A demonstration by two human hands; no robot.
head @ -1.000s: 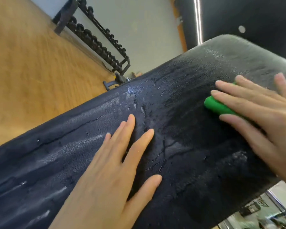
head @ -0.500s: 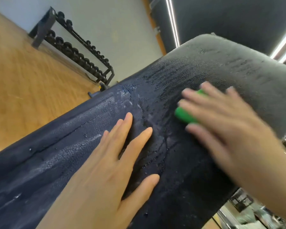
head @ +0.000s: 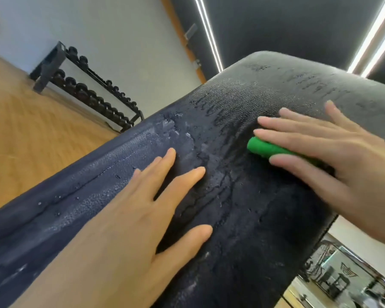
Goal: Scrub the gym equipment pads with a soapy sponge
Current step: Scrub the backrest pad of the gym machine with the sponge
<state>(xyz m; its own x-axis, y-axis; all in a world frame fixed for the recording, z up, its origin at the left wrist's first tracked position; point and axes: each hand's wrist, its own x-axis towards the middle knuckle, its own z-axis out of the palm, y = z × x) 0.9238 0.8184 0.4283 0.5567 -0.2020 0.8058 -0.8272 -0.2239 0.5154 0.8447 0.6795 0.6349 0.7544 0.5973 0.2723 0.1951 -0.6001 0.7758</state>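
A right hand [head: 333, 161] presses a green sponge [head: 273, 150] against the wet surface of a black padded gym bench [head: 242, 218], fingers laid straight and spread across the sponge's top, the thumb lying along its near edge. Only the sponge's left end and a strip of its side show from under the hand; the rest is covered. The sponge sits on the upper right part of the pad, just below where the upholstery curves over toward its rounded far end.

The left hand [head: 129, 223] lies flat on the pad, well to the left of the sponge, palm down and fingers fanned out straight, holding nothing. Its fingertips reach toward a patch of suds and water droplets near the pad's upper edge.

The textured vinyl glistens with streaks and beads of water, and cracks or creases run through the surface between the two hands. Pale soapy film shows on the pad's left portion.

Beyond the bench, a dumbbell rack [head: 87, 92] stands on a wooden floor [head: 31, 138] against a pale wall [head: 111, 41]. Linear light strips [head: 209, 34] cross a dark ceiling overhead. Gym machinery [head: 333, 278] appears, blurred, at lower right.
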